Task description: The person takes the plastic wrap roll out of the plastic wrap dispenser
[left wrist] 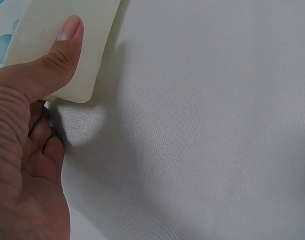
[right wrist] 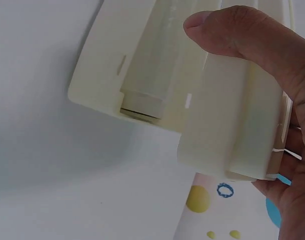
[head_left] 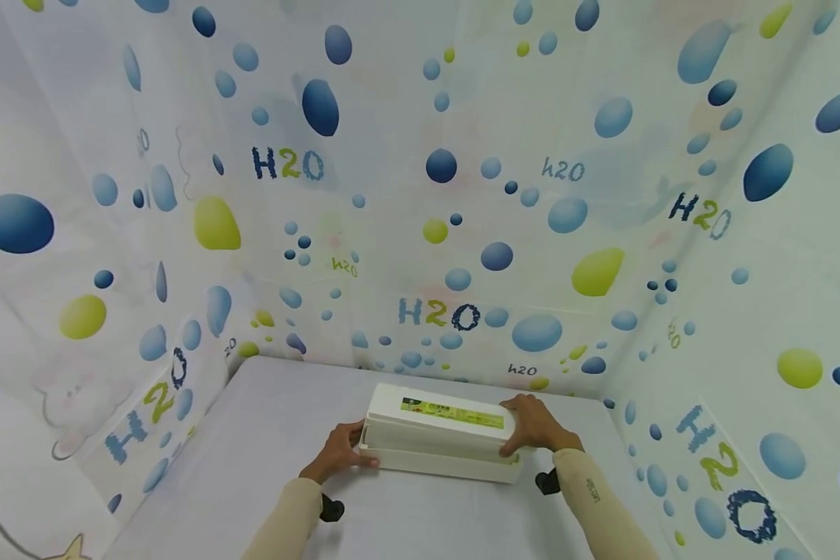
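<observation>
A long cream plastic box lies on the table, made up of a low base (head_left: 441,467) and a deep lid (head_left: 427,435) with a green and yellow label (head_left: 455,413) on top. The lid sits tilted and lifted off the base at the right end. My left hand (head_left: 341,449) grips the box's left end, its thumb flat along the front of the base. With thumb in front and fingers behind, my right hand (head_left: 537,425) holds the lid's right end. In the right wrist view, a pale, translucent long piece (right wrist: 150,85) shows inside the base.
A white cloth covers the table (head_left: 252,435). Around it hang white curtains (head_left: 392,233) printed with blue and green drops and "H2O". A dark wrist mount (head_left: 332,509) sits under the left wrist, another dark mount (head_left: 547,481) by the right.
</observation>
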Motion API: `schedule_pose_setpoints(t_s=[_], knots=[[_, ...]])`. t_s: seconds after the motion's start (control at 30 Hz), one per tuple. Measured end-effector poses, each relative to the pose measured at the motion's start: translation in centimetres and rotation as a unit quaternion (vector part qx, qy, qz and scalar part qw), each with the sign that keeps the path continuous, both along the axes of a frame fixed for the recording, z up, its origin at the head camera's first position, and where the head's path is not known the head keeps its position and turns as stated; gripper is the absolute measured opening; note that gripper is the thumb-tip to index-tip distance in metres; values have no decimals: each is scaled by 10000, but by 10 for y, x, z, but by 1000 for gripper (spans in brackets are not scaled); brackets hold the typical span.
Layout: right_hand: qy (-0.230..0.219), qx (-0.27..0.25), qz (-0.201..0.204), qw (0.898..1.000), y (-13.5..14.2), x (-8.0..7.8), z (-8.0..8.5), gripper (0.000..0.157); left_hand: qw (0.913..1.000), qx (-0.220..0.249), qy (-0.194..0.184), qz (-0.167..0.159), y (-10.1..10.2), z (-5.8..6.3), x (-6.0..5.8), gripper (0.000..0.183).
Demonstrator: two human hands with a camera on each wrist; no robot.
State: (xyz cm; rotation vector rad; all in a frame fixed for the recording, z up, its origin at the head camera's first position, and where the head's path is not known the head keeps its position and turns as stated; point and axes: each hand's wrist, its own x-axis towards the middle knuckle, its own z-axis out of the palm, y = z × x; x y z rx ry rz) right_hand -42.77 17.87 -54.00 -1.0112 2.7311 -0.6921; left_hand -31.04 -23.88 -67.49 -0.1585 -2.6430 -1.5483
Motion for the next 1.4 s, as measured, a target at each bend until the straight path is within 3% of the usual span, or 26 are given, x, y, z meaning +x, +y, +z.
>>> schedule_pose_setpoints(t_s=[0.2,0.57,0.73,0.93,1.17,1.4], knots=[[-19,-29,-88,10000,7,-2,7,67,9999,97,2,-54,1,3,0,101],[320,195,-950,9948,20,5,14,80,9998,209,68,-21,7,2,0,103],[446,177,-969,9941,25,6,18,87,9999,-84,126,47,8,-2,1,104],[573,84,-1143,9918,32,7,21,97,9998,26,-117,165,10,8,4,103],[607,135,-1279,9898,41,7,26,93,9993,-38,-254,265,11,9,5,103],[445,2,-1253,9911,46,7,30,88,9997,29,-211,119,4,5,2,104]])
